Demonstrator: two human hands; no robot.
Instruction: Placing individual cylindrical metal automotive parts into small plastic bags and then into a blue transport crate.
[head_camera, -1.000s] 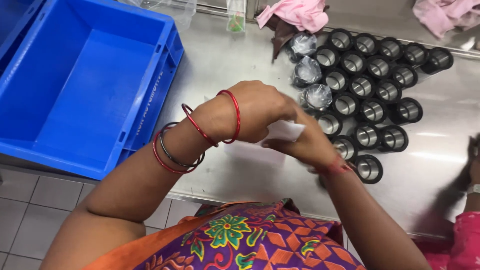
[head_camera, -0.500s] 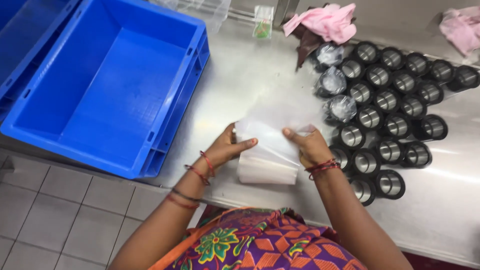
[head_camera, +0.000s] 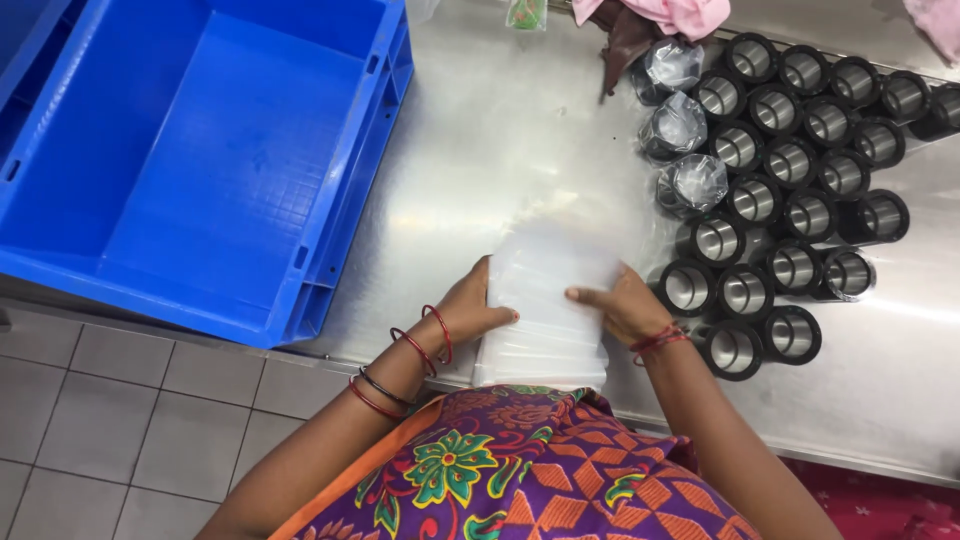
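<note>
Plastic bag stack (head_camera: 545, 320) | left hand (head_camera: 475, 305), right hand (head_camera: 620, 305) fingers pinching its edges

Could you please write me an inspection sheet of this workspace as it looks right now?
Surface: steel table, shiny, with a blue crate at its left end.
Job's things: stack of clear plastic bags; black cylinders with metal liners in rows, three wrapped in plastic.
Clutter: pink cloth at the far edge.
Grippers: left hand and right hand both rest on the bag stack.
Cables: nothing seen.
Surroundings: tiled floor.
</note>
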